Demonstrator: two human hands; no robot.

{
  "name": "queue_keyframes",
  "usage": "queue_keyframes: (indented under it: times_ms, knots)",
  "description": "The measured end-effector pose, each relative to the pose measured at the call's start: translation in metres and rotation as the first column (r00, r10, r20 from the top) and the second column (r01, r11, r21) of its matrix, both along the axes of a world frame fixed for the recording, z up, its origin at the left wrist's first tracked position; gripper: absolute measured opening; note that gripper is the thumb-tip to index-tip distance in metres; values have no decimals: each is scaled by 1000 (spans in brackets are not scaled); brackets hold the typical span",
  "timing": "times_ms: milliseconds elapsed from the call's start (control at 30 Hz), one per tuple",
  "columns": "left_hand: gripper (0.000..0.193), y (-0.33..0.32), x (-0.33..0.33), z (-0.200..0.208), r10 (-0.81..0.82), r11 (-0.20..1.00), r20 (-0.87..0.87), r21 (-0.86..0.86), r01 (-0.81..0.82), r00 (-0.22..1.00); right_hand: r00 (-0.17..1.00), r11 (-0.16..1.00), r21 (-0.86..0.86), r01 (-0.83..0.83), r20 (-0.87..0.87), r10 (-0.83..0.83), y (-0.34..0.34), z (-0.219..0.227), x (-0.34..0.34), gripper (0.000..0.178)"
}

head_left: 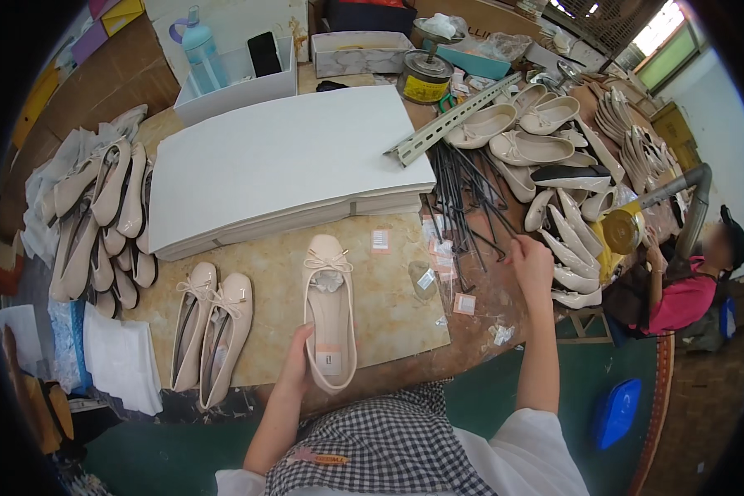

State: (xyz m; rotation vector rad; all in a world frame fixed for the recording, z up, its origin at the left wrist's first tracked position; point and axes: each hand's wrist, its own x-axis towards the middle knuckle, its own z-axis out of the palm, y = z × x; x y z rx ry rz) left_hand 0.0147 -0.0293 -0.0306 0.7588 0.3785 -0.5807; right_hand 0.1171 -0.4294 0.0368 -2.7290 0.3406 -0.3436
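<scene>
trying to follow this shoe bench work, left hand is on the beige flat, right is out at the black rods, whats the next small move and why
Probably draw one thin black rod out of the pile and bring it to the beige bow-trimmed ballet flat. The right hand already reaches the rods' edge, while the left hand steadies the flat's heel on the speckled tabletop.

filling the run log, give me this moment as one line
left hand: holds heel of beige flat shoe on table | right hand: reaching at black rods | pair of shoes lies left
</scene>
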Motion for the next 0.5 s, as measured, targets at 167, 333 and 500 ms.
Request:
queue_keyframes:
  times_ms: [167,333,500]
  knots:
    - [76,9,0,16,-4,999,207,-46,14,978,964,973,230,-5,259,-56,1,39,-7,18]
    - [84,18,-2,23,61,998,189,-41,-54,980,916,898,434,-73,386,-112,7,54,32,21]
    - [86,16,-6,28,65,982,207,-189,-26,976,986,956,260,-133,133,101,-32,-58,119,33]
